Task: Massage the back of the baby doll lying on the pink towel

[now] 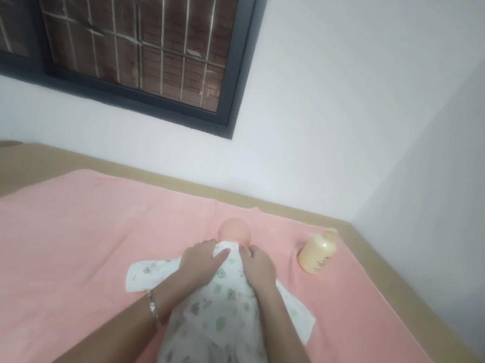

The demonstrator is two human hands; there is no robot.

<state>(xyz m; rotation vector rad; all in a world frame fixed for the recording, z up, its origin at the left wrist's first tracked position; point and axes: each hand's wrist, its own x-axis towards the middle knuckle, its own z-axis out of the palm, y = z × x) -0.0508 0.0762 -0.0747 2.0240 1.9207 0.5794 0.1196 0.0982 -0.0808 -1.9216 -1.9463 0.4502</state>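
A bald baby doll (235, 231) lies on its back on a pink cloth (92, 225), head away from me. It is dressed in a white baby gown (222, 307) printed with small green and grey figures, and the sleeves spread out to both sides. At the shoulder on the left, my left hand (201, 265) is closed, its thumb on top near the collar. My right hand (259, 272) grips the other shoulder the same way. Most of the fingertips are hidden. A bracelet circles my left wrist.
A cream pump bottle (316, 252) stands on the cloth to the right of the doll. The cloth covers a tan surface (393, 273) whose border shows along the wall. Behind are a white wall (329, 97) and a dark-framed barred window (239, 52).
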